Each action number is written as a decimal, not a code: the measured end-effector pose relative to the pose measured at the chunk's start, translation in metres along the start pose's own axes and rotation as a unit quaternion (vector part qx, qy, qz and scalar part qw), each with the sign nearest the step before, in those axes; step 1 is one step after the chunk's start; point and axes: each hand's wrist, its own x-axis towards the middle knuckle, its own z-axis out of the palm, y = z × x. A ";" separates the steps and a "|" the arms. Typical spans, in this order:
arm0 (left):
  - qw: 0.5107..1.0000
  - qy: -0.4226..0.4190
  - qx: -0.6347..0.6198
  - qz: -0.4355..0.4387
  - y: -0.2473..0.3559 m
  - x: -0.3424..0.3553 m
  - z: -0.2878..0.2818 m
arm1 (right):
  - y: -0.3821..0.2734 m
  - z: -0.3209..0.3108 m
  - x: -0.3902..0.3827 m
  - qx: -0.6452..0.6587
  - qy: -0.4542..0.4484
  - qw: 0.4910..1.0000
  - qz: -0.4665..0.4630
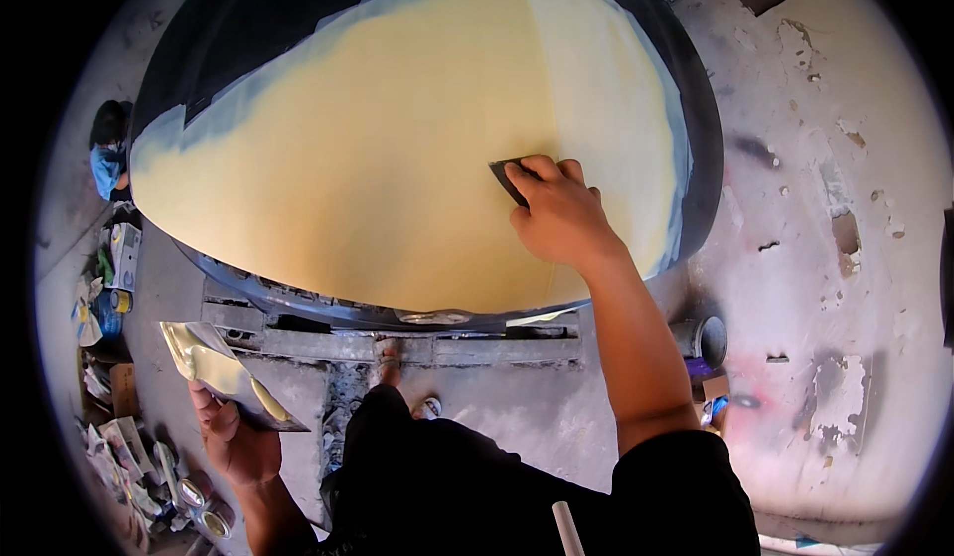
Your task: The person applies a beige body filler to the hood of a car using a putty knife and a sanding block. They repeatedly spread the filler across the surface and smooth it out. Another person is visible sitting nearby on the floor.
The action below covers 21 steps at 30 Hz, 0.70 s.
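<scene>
From where I stand, the bare right hand [563, 210] reaches up over a broad, curved car body panel coated in smooth pale yellow [378, 158], which fills the upper middle of the view. Its fingers are bent and drawn in close, pinching a small, flat, dark spreader with a straight edge [508, 180]; one corner pokes out past the fingertips, and the rest is hidden beneath them. The spreader sits right of the panel's middle, low over the coating (whether its edge touches, I can't quite tell).

The left hand [234, 442] is down at the lower left, clear of the panel, its fingers curled under and around the near edge of a thin, shiny, grey four-sided plate [244, 409]. On that plate lie a wide smear of creamy yellow paste [212, 367] and a narrower dab of the same near the far side.

A blue-grey band [676, 173] borders the coating, with black bodywork [704, 149] beyond it. Off to the left, a person in a blue top [106, 170] is low beside the car. A grey, round metal can [711, 341] lies on the floor, right of the outstretched forearm.
</scene>
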 end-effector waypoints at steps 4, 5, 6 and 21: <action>1.000 -0.011 0.011 -0.017 -0.001 -0.008 0.001 | -0.008 0.022 -0.047 0.000 0.043 0.999 -0.004; 1.000 -0.011 0.013 -0.019 -0.001 -0.009 0.002 | -0.011 0.028 -0.057 0.004 0.053 0.999 -0.005; 1.000 -0.012 0.014 -0.021 -0.001 -0.010 0.003 | -0.013 0.035 -0.067 0.007 0.063 0.998 -0.007; 0.995 -0.074 0.010 -0.058 -0.011 -0.023 0.013 | -0.045 0.117 -0.162 -0.004 0.139 0.990 0.018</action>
